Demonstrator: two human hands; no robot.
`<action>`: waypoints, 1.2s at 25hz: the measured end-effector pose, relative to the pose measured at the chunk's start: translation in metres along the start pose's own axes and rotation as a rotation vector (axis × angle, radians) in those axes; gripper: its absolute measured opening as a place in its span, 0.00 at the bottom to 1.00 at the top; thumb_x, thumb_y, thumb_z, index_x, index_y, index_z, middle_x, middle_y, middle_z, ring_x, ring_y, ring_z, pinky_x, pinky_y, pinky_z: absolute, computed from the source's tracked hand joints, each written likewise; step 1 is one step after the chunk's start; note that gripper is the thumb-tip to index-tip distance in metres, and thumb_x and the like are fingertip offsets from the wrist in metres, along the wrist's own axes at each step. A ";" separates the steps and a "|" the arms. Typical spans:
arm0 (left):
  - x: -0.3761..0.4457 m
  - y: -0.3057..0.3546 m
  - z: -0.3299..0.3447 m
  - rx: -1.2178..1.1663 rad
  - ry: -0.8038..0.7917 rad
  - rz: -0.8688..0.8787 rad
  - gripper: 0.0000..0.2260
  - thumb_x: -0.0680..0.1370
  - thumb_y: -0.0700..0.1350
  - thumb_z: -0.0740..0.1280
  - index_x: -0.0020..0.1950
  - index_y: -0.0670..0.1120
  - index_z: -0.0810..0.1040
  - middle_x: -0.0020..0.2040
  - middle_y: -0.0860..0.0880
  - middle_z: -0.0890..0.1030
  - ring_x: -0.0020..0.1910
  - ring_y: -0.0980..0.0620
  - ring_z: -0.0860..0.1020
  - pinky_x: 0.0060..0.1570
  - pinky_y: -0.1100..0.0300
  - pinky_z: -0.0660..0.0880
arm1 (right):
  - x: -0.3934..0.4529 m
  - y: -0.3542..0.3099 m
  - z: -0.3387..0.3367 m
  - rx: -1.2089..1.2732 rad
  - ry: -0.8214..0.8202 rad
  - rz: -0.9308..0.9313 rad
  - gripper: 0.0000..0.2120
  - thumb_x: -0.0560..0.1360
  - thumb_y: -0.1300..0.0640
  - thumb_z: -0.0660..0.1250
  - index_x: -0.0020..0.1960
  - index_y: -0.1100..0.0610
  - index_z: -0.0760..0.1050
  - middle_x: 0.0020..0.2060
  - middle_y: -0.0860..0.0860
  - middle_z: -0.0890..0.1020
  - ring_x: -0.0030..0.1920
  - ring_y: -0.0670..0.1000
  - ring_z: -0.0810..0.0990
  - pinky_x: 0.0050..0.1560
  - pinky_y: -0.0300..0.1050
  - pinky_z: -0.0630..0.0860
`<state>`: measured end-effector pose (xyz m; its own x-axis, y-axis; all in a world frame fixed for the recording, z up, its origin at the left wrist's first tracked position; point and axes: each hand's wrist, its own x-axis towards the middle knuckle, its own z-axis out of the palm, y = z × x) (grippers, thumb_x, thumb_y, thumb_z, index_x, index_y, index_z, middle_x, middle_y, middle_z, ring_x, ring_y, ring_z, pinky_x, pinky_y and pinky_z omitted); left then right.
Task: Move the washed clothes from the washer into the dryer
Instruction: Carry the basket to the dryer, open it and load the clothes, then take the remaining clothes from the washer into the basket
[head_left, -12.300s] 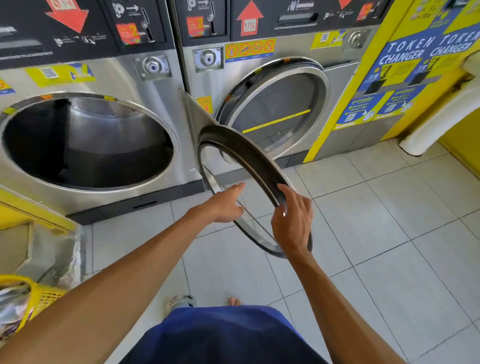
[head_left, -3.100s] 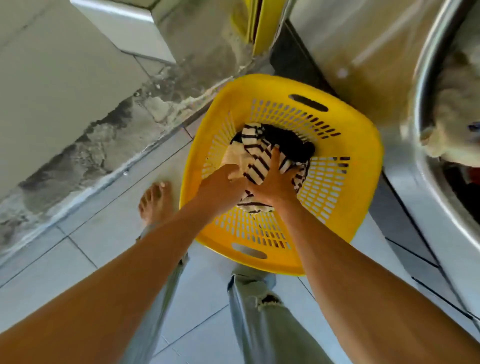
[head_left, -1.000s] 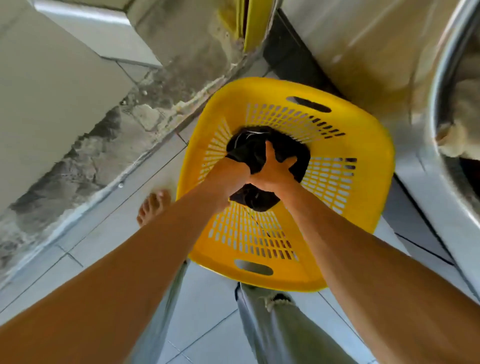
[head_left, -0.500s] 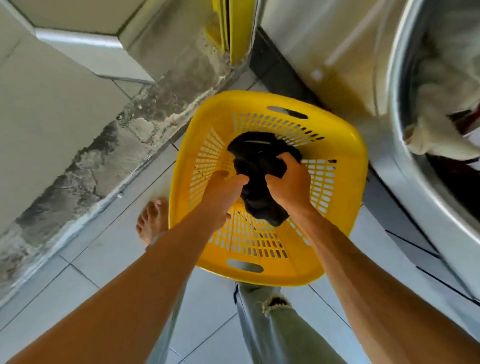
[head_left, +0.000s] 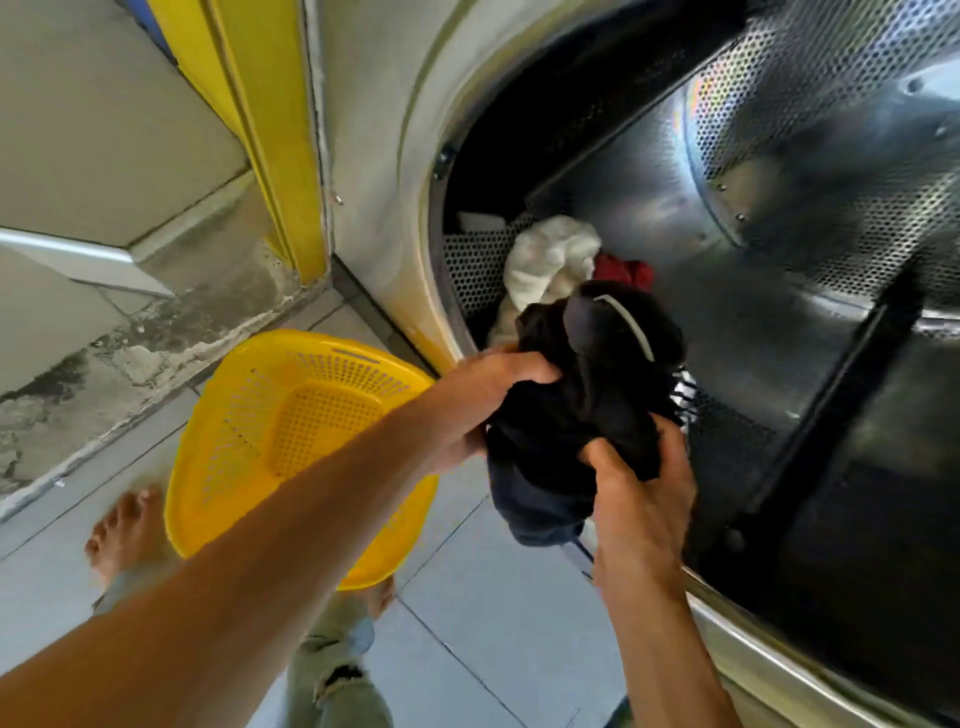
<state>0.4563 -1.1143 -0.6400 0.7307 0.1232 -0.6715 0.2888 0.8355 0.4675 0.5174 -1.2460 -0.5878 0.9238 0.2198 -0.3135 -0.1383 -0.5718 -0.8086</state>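
A bundle of black clothes (head_left: 587, 395) hangs at the mouth of the open dryer drum (head_left: 779, 218). My left hand (head_left: 483, 400) grips its left side and my right hand (head_left: 641, 499) grips it from below. A bit of striped cloth shows at the bundle's right edge. Inside the perforated steel drum lie a cream-white garment (head_left: 550, 260) and a red one (head_left: 623, 273). The yellow laundry basket (head_left: 234, 415) stands on the floor to the left, and nothing lies in it.
The dryer's steel front rim (head_left: 415, 182) curves up on the left of the opening. A yellow panel (head_left: 260, 130) and a stained concrete ledge (head_left: 130, 338) lie behind the basket. Grey floor tiles (head_left: 493, 623), my bare foot (head_left: 119, 530) and trouser leg are below.
Both hands have lifted the black bundle out of the yellow basket and carried it up and right to the dryer opening. The basket now holds nothing.
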 end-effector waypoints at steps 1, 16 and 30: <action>0.003 0.019 0.020 0.021 0.004 0.047 0.20 0.68 0.50 0.71 0.60 0.51 0.78 0.57 0.46 0.84 0.57 0.43 0.82 0.60 0.44 0.76 | 0.019 -0.015 -0.007 -0.004 0.054 -0.051 0.19 0.68 0.67 0.69 0.46 0.43 0.78 0.41 0.42 0.83 0.43 0.46 0.82 0.45 0.45 0.79; -0.075 -0.077 -0.135 0.921 0.836 -0.191 0.35 0.74 0.46 0.66 0.77 0.54 0.54 0.77 0.39 0.57 0.73 0.37 0.61 0.64 0.48 0.66 | -0.013 0.077 0.096 -0.480 -0.396 0.048 0.16 0.73 0.60 0.66 0.58 0.49 0.82 0.56 0.52 0.83 0.54 0.51 0.82 0.49 0.39 0.72; -0.141 -0.081 -0.237 1.096 0.783 -0.295 0.45 0.70 0.36 0.64 0.77 0.66 0.47 0.47 0.43 0.77 0.36 0.45 0.76 0.32 0.52 0.76 | -0.034 0.098 0.113 -0.887 -0.654 0.012 0.24 0.75 0.63 0.63 0.70 0.48 0.71 0.59 0.59 0.80 0.51 0.59 0.78 0.43 0.41 0.70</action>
<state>0.1833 -1.0731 -0.7192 0.1281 0.5883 -0.7984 0.9726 0.0829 0.2172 0.4326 -1.2204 -0.7129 0.5202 0.4365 -0.7341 0.4010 -0.8837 -0.2413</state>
